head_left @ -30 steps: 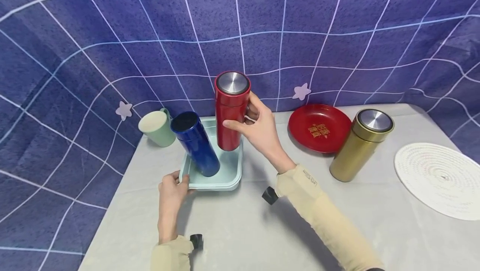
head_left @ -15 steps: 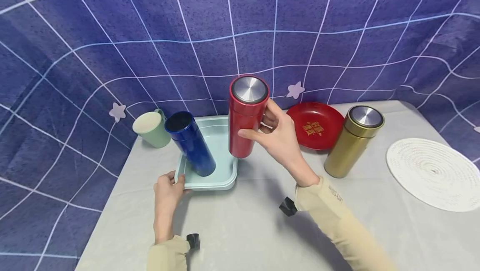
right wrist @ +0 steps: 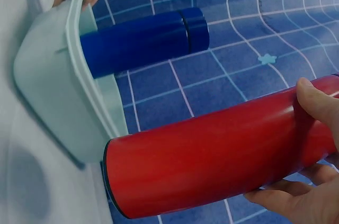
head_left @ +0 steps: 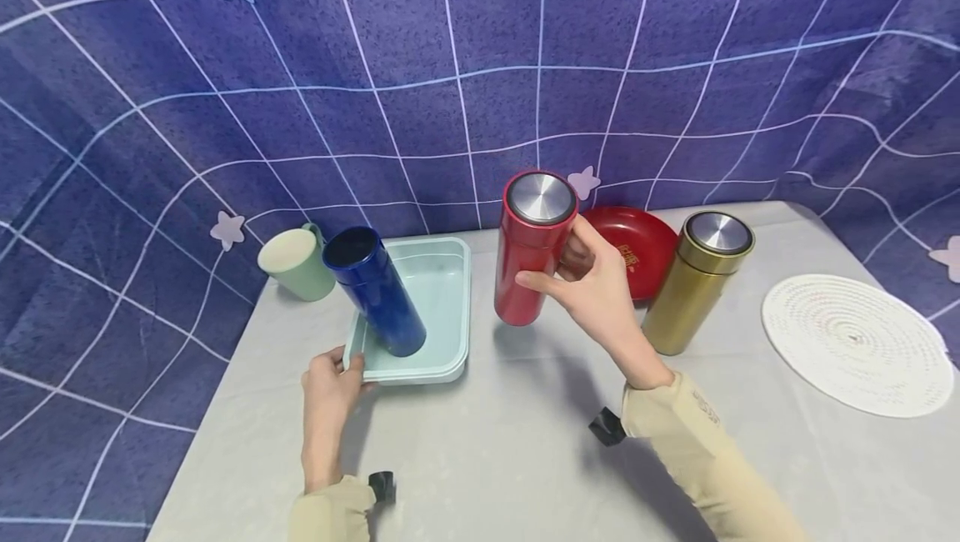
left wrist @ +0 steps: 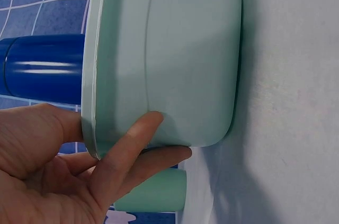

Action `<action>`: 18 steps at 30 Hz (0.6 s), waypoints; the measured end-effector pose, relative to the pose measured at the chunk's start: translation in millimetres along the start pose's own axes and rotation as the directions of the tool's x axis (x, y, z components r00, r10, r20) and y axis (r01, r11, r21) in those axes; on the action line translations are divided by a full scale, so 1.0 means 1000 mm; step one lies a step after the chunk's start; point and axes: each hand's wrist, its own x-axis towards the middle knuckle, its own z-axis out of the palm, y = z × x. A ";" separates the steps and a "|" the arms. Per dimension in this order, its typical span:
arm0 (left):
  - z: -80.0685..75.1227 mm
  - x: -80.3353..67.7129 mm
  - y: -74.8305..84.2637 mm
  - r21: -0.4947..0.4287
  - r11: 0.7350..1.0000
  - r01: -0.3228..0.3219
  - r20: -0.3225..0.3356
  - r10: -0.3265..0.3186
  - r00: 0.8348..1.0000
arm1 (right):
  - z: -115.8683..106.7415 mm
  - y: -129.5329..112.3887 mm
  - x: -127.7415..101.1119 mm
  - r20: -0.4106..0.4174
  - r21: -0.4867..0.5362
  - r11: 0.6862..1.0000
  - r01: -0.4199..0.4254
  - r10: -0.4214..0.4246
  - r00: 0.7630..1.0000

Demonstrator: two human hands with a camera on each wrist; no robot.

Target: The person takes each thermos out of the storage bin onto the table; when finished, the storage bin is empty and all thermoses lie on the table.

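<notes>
My right hand (head_left: 600, 296) grips a red thermos (head_left: 525, 267) with a steel-topped lid, thumb on the near side and fingers behind. The thermos hangs upright just right of a pale mint basin (head_left: 447, 300), its base above the table in the right wrist view. At the basin's front left corner, my left hand (head_left: 330, 388) pinches the rim, thumb over the edge and fingers (left wrist: 135, 139) against the outer wall. Inside the basin stands a blue thermos (head_left: 378, 296), leaning to the left in the head view.
A gold thermos (head_left: 693, 288) stands to the right, in front of a red plate (head_left: 637, 238) partly hidden by the right hand. A white woven round mat (head_left: 855, 346) lies farther right. Behind the basin's left side is a green mug (head_left: 303, 271). A blue gridded cloth (head_left: 480, 67) hangs behind the table.
My right hand has carried the red thermos from over the basin to the right and slightly lower, out past the basin's side. The left hand still holds the basin's corner.
</notes>
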 end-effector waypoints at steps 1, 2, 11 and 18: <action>0.000 0.000 0.000 0.002 1.000 -0.001 -0.001 0.001 1.000 | -0.003 0.002 -0.001 -0.006 -0.010 1.000 -0.001 0.001 1.000; 0.000 0.000 0.000 0.005 1.000 -0.003 -0.002 0.003 1.000 | -0.005 0.003 -0.002 -0.012 -0.018 1.000 -0.004 0.003 1.000; 0.001 -0.001 0.000 0.004 1.000 -0.006 -0.008 0.006 1.000 | -0.025 0.013 -0.010 -0.050 -0.036 0.999 -0.039 0.037 0.998; 0.001 -0.001 -0.001 0.011 1.000 -0.004 -0.010 0.004 1.000 | -0.037 0.024 -0.017 -0.099 -0.066 0.995 -0.078 0.071 0.993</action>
